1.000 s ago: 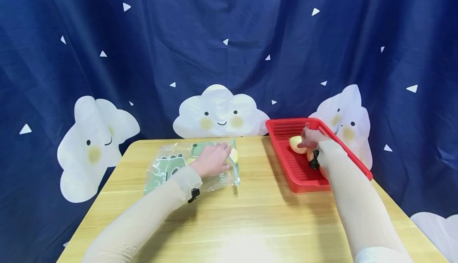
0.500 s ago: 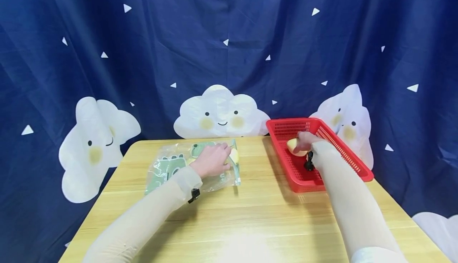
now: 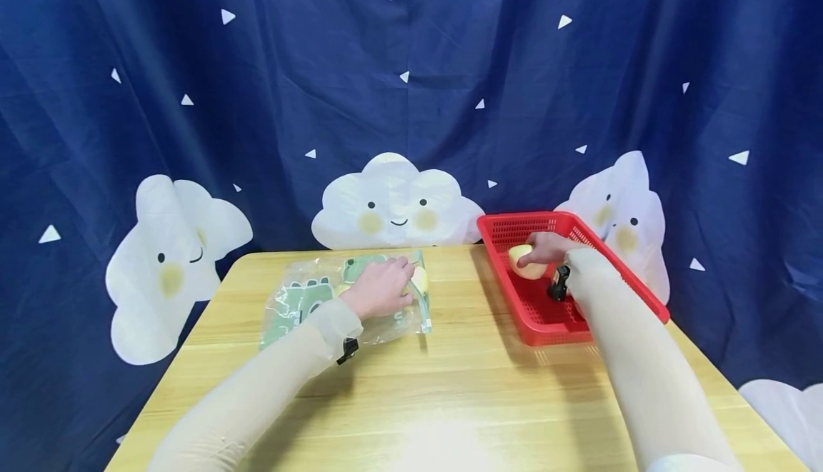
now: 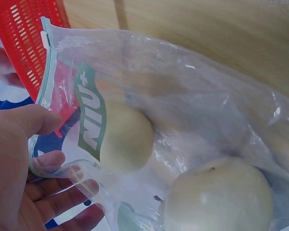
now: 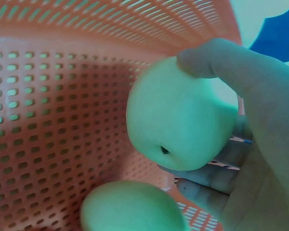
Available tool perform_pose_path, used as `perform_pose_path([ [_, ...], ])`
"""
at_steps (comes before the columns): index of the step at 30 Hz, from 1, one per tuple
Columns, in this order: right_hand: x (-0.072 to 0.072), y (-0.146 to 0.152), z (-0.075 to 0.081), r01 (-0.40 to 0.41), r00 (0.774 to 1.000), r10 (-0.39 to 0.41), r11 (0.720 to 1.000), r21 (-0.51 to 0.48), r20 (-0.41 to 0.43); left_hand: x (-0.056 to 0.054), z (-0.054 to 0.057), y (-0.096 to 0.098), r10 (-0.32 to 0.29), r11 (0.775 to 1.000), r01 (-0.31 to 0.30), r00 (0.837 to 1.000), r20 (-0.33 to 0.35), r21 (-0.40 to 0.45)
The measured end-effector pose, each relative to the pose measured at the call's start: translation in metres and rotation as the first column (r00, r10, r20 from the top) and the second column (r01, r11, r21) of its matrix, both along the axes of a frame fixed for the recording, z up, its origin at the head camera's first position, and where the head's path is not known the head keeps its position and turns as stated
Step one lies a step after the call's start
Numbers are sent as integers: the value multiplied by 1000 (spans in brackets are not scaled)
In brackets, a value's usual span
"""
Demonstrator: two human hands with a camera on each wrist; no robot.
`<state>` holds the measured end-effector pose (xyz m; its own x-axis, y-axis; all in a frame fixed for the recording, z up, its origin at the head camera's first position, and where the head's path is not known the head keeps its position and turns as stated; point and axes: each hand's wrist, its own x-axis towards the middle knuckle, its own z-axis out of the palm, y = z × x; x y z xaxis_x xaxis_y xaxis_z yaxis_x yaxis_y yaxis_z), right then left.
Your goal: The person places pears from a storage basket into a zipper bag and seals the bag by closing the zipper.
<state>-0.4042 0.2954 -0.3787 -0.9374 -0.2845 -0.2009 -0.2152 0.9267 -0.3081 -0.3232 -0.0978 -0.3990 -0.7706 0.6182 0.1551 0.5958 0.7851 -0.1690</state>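
A clear zip bag (image 3: 302, 304) with green cartoon print lies on the table. My left hand (image 3: 381, 286) pinches the edge of its mouth between thumb and index finger, the other fingers spread beneath. Inside the bag, the left wrist view shows one pale pear (image 4: 127, 139) by the printed label and another pear (image 4: 219, 197) deeper in. Over at the right, my right hand (image 3: 549, 247) grips a pale yellow pear (image 5: 176, 115) within the red basket (image 3: 508, 293), thumb on top and fingers round the far side. Below that one sits a second pear (image 5: 132, 207) on the basket floor.
The wooden table (image 3: 411, 386) carries both bag and basket. A dark blue curtain (image 3: 411, 101) with clouds hangs right behind the table's back edge. The basket's perforated walls (image 5: 33, 96) rise around my right hand.
My right hand has closed round the pear and shifted it slightly left and up inside the basket. The left hand and the bag have stayed still.
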Motion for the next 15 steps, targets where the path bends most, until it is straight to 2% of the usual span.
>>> perform_pose_path([
  [7,1,-5,20,11,999,-12,1000,6,39,1,0,1,16,1000,-16,1000,6,-9],
  [15,10,-23,45,30,996,-24,997,-66,82,1,1,2,7,1000,-7,1000,0,0],
])
